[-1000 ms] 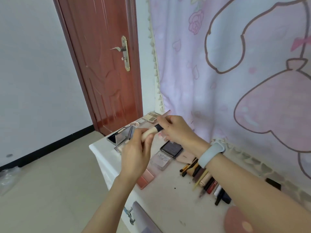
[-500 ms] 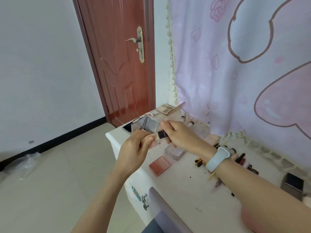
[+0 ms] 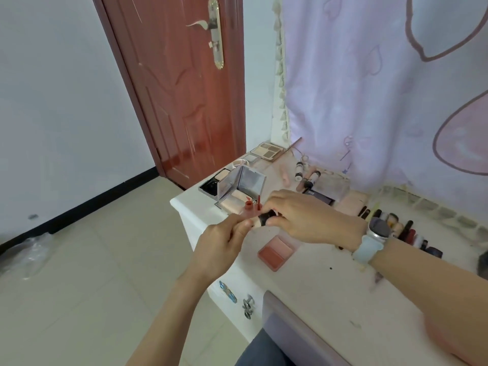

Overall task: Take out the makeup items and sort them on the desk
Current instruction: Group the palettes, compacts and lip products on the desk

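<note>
Both hands hold one small tube (image 3: 260,220) above the counter's (image 3: 311,281) near-left edge: left hand (image 3: 220,247) pinches its pale end, right hand (image 3: 303,215) its black cap. A slipped grip could drop it floorward.

Bare desk (image 3: 330,291) strip lies near front edge, right of blush palette (image 3: 276,251). Open mirrored compact (image 3: 241,186) stands upright at left corner. Row of pencils and tubes (image 3: 401,229) crowds right side. Bottles (image 3: 307,177) line back, against curtain (image 3: 369,88).
</note>
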{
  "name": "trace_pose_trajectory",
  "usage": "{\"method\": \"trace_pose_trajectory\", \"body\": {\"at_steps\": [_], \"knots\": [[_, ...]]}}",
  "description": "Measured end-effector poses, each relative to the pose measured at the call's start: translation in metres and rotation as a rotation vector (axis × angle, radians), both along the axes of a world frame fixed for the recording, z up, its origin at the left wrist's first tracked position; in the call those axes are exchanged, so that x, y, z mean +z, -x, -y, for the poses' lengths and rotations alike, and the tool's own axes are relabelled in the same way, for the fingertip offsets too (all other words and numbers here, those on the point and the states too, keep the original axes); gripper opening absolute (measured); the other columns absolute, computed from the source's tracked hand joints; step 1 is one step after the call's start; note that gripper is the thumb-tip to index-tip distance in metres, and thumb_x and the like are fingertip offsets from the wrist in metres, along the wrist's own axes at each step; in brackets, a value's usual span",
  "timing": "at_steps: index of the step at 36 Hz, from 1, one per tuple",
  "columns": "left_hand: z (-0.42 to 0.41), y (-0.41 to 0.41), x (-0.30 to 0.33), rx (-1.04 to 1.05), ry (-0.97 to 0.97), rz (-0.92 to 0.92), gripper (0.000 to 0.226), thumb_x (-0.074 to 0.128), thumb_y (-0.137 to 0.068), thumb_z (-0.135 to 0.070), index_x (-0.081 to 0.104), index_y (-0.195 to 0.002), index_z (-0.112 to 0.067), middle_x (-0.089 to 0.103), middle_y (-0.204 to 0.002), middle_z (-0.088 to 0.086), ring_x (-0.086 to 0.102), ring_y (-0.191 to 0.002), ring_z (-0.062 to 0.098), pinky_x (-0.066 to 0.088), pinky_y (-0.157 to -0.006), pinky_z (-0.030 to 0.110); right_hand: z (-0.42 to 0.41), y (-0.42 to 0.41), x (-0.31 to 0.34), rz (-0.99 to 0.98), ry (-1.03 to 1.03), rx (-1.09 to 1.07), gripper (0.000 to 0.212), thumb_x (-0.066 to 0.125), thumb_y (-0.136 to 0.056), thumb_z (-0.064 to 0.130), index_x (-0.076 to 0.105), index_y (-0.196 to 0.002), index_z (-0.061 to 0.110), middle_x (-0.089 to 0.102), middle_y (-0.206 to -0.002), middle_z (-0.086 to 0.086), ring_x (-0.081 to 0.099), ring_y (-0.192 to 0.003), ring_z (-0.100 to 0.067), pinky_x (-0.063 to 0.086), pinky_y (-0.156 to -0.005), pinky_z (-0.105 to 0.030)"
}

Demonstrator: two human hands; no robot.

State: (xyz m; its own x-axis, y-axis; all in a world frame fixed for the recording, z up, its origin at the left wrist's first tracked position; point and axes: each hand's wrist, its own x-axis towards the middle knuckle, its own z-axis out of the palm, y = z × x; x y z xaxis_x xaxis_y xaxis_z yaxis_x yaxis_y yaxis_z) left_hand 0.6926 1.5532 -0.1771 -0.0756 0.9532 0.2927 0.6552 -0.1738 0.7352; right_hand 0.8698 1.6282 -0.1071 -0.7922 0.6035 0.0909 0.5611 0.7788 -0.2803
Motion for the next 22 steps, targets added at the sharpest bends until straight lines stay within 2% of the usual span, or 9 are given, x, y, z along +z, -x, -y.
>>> {"method": "trace_pose_trajectory", "body": {"at_steps": [2, 4, 8, 10, 12, 14, 16, 19, 22], "knots": [[-0.001, 0.0, 0.002, -0.015, 0.067, 0.059, 0.036, 0.032, -0.086, -0.058, 0.045, -0.063, -0.033, 0.055, -0.053, -0.003, 0.05, -0.055, 0.01, 0.043, -0.061, 0.027, -0.005, 0.003, -0.003, 0.039, -0.114, 0.035, 0.024, 0.049, -0.095, 0.028, 0.055, -0.116, 0.018, 0.05, -0.113, 0.007, 0.043, -0.109, -0.009, 0.037, -0.083, -0.024], [-0.003, 0.001, 0.004, -0.037, 0.175, 0.156, 0.044, 0.034, -0.092, -0.052, 0.051, -0.062, -0.024, 0.056, -0.052, -0.004, 0.047, -0.053, 0.006, 0.041, -0.061, 0.021, -0.01, 0.004, -0.009, 0.045, -0.269, 0.1, 0.019, 0.057, -0.091, 0.022, 0.057, -0.108, 0.013, 0.054, -0.109, 0.001, 0.05, -0.104, -0.016, 0.037, -0.078, -0.022], [-0.007, 0.016, -0.002, -0.002, 0.325, 0.412, 0.054, 0.037, -0.095, -0.048, 0.062, -0.065, -0.011, 0.053, -0.055, -0.004, 0.042, -0.056, 0.009, 0.037, -0.06, 0.015, -0.026, -0.006, -0.017, 0.017, -0.354, 0.145, 0.019, 0.069, -0.082, 0.01, 0.058, -0.097, 0.008, 0.059, -0.094, -0.005, 0.058, -0.083, -0.023, 0.054, -0.068, -0.038], [-0.006, 0.025, -0.007, -0.012, 0.314, 0.523, 0.054, 0.041, -0.092, -0.053, 0.067, -0.076, -0.008, 0.047, -0.059, -0.004, 0.038, -0.058, 0.009, 0.034, -0.06, 0.014, -0.034, -0.014, -0.016, -0.014, -0.383, 0.114, 0.022, 0.068, -0.083, 0.008, 0.058, -0.103, 0.009, 0.059, -0.097, -0.005, 0.059, -0.085, -0.022, 0.054, -0.068, -0.029], [-0.005, 0.03, -0.012, -0.065, 0.283, 0.617, 0.053, 0.05, -0.091, -0.053, 0.065, -0.09, -0.002, 0.047, -0.067, -0.001, 0.037, -0.064, 0.013, 0.033, -0.067, 0.022, -0.042, -0.02, -0.015, -0.022, -0.403, 0.093, 0.027, 0.065, -0.085, 0.007, 0.059, -0.111, 0.009, 0.058, -0.1, -0.007, 0.058, -0.089, -0.023, 0.053, -0.068, -0.03], [-0.005, 0.028, -0.016, -0.084, 0.256, 0.723, 0.044, 0.052, -0.086, -0.043, 0.063, -0.097, -0.002, 0.056, -0.073, -0.001, 0.043, -0.068, 0.015, 0.036, -0.071, 0.029, -0.045, -0.022, -0.014, -0.086, -0.303, 0.032, 0.023, 0.058, -0.09, 0.008, 0.06, -0.113, 0.009, 0.058, -0.105, -0.007, 0.056, -0.094, -0.022, 0.048, -0.082, -0.03], [-0.006, 0.023, -0.02, -0.078, 0.229, 0.797, 0.035, 0.05, -0.087, -0.037, 0.061, -0.1, -0.007, 0.067, -0.084, -0.001, 0.054, -0.072, 0.015, 0.041, -0.074, 0.03, -0.045, -0.022, -0.015, -0.234, -0.074, -0.098, 0.022, 0.054, -0.093, 0.011, 0.06, -0.115, 0.011, 0.059, -0.109, -0.003, 0.054, -0.098, -0.017, 0.041, -0.087, -0.024], [-0.006, 0.015, -0.022, -0.049, 0.175, 0.802, 0.031, 0.049, -0.093, -0.037, 0.053, -0.106, -0.009, 0.072, -0.101, 0.002, 0.066, -0.083, 0.019, 0.045, -0.078, 0.03, -0.044, -0.019, -0.02, -0.381, 0.207, -0.249, 0.021, 0.058, -0.091, 0.014, 0.061, -0.111, 0.017, 0.065, -0.106, 0.0, 0.061, -0.096, -0.012, 0.044, -0.086, -0.015], [-0.006, 0.006, -0.024, -0.002, 0.101, 0.723, 0.031, 0.045, -0.09, -0.032, 0.048, -0.107, -0.007, 0.071, -0.107, -0.003, 0.068, -0.094, 0.018, 0.048, -0.079, 0.027, -0.044, -0.012, -0.026, -0.447, 0.379, -0.235, 0.018, 0.063, -0.088, 0.012, 0.06, -0.1, 0.025, 0.064, -0.102, 0.002, 0.059, -0.083, 0.004, 0.045, -0.076, -0.009]]}}
